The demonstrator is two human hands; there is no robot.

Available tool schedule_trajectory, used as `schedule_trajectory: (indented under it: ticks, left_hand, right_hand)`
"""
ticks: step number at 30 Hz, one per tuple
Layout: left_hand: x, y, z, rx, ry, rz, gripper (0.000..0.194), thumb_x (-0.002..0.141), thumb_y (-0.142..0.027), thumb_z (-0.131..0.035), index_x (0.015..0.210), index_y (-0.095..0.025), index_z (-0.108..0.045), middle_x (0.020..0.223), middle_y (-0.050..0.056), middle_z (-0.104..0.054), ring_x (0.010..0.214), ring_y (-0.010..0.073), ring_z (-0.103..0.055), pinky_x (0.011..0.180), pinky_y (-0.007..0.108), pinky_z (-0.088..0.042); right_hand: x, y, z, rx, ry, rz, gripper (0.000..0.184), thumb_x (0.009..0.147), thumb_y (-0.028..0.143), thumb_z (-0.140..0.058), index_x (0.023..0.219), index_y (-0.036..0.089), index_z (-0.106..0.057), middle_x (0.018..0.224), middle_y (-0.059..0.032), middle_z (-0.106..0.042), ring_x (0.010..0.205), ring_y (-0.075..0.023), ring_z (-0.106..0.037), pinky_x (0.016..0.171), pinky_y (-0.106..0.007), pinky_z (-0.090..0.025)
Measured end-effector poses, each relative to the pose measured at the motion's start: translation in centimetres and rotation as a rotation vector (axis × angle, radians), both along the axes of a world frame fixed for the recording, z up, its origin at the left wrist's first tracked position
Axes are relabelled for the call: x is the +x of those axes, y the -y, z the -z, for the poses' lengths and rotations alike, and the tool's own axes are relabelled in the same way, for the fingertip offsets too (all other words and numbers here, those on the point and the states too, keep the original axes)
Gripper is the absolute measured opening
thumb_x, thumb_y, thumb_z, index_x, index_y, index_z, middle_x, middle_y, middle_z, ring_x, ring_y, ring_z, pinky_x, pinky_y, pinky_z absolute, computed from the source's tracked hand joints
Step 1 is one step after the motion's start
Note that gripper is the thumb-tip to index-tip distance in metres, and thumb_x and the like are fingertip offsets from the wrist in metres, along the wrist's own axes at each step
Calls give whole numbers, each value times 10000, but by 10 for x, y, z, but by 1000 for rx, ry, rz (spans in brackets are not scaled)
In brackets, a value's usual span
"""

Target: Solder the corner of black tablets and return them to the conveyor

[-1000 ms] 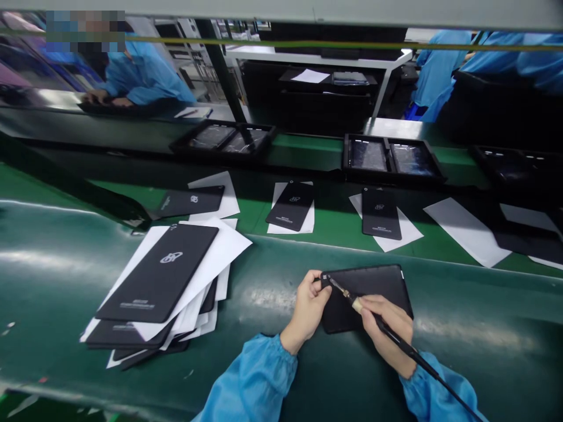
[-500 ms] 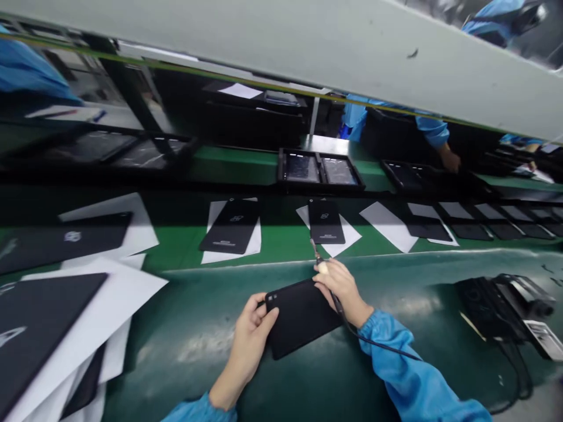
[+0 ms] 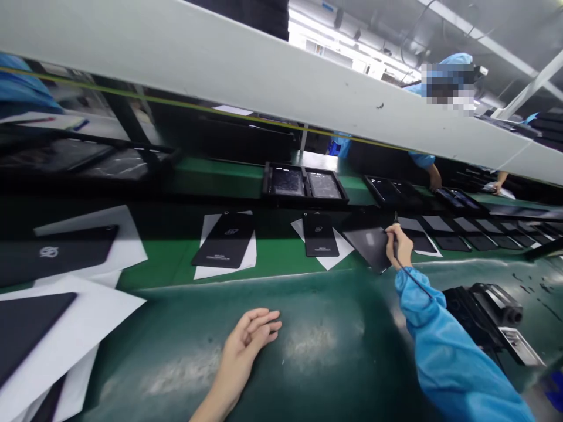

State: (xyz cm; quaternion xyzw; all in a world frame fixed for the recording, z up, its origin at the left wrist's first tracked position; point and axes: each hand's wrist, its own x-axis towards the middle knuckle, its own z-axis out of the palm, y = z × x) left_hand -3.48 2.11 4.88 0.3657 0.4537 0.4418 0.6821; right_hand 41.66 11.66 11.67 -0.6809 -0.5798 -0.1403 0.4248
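Observation:
My right hand (image 3: 399,246) is stretched out over the conveyor, closed on a black tablet back cover (image 3: 370,247) and on a thin corded tool (image 3: 396,220) whose tip sticks up above the fingers. The cover hangs tilted just above the green belt (image 3: 272,252), beside a white sheet. My left hand (image 3: 248,337) rests on the dark green bench mat (image 3: 325,346), fingers loosely apart, holding nothing. Two other black covers (image 3: 225,239) (image 3: 320,234) lie on white sheets on the belt.
A pile of black covers and white paper (image 3: 53,328) lies at the left. Black trays (image 3: 303,184) with tablets sit beyond the belt. A black device (image 3: 488,310) stands on the mat at right. A grey beam (image 3: 264,76) crosses overhead. People in blue coats work across the line.
My right hand lifted the black cover off the mat and carried it right and forward over the belt. My left hand let go of it and now lies open. The view swung right.

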Motion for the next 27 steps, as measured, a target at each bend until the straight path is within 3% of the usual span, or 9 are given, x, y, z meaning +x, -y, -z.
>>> schedule_trajectory:
  ticks: [2,5,12,17,21,27]
  left_hand:
    - [0,0,0,-3,2,-8,451,721,-466,-803,1041,-196,-636,1174,150,-735,1005,302,-723,871,415,-600]
    - [0,-1,0,-5,16,-25,460,710,-485,-804,1025,-191,-642,1167,157,-735,997,303,-724,869,422,-599]
    - [5,4,-13,-14,-7,-70,409,701,-443,-809,977,-193,-642,1129,147,-744,953,284,-732,860,410,-594]
    - [8,8,-17,14,17,-91,383,724,-444,-794,964,-184,-650,1095,150,-751,934,277,-734,851,401,-588]
    - [7,8,-17,5,34,-102,356,717,-406,-804,949,-184,-652,1078,145,-753,915,271,-737,842,398,-588]
    - [7,7,-14,-6,66,-106,356,725,-422,-791,948,-182,-650,1081,146,-753,892,268,-743,826,397,-587]
  right_hand:
    - [11,-10,-5,-15,2,31,291,929,348,-403,977,154,-615,903,-97,-647,828,-253,-603,846,-389,-471]
    - [-3,-21,-2,-37,12,28,318,926,381,-421,1051,142,-590,997,-141,-639,930,-289,-589,904,-423,-450]
    - [-114,-29,46,-208,38,-170,268,937,418,-532,1088,199,-561,1102,-117,-623,1037,-265,-596,936,-387,-464]
    - [-170,-34,71,-335,34,-181,386,863,510,-672,1086,229,-529,1247,-130,-556,1221,-350,-474,992,-577,-375]
    - [-176,-38,72,-367,5,-143,394,829,494,-693,1057,223,-520,1174,-129,-573,1167,-364,-502,968,-614,-353]
    - [-154,-30,53,-279,-59,-121,340,881,476,-555,1084,204,-525,914,-72,-632,796,-260,-624,725,-357,-465]
